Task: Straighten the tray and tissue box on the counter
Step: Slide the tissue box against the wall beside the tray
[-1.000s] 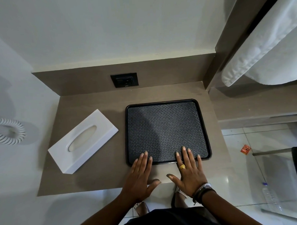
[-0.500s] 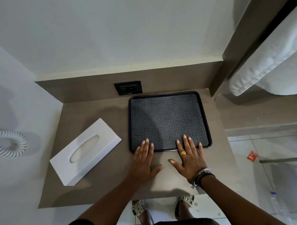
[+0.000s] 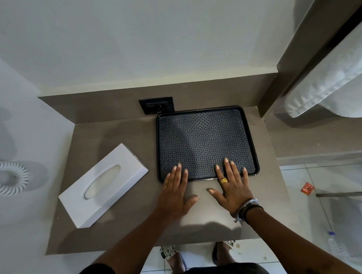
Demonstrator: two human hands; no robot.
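Both hands' fingers (image 3: 228,166) cover tray (image 3: 205,140) near rim.

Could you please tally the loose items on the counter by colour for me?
Black: 1, the tray
White: 1, the tissue box
Total: 2
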